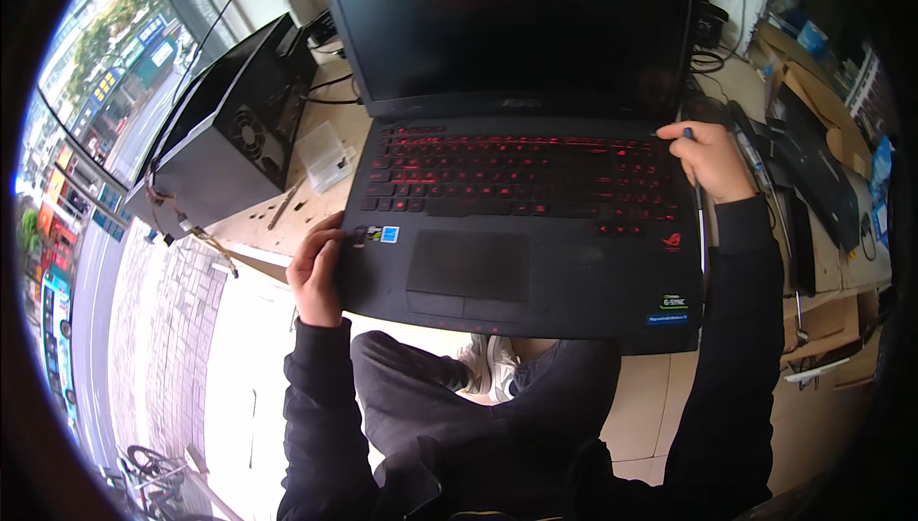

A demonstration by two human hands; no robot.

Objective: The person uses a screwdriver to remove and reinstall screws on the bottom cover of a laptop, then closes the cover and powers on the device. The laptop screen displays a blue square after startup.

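Observation:
A large black laptop (574, 282) lies open before me, its keys lit red and its screen (516, 24) dark. My left hand (318, 268) grips the laptop's left front edge, with the thumb near the palm rest and the other fingers curled around the side. My right hand (712, 160) is at the far right corner of the keyboard deck. Its index finger reaches to the deck just beside the top key row. The other fingers are curled around a slim tool with a blue end (688, 134); most of it is hidden by the hand.
A black computer case (215, 162) with a fan stands on the left of the bench, loose cables (206, 244) hanging from it. Beside it lies a clear plastic box (327, 155). Cardboard (813, 100) and dark panels (813, 167) are piled at right. A window shows a street (105, 263).

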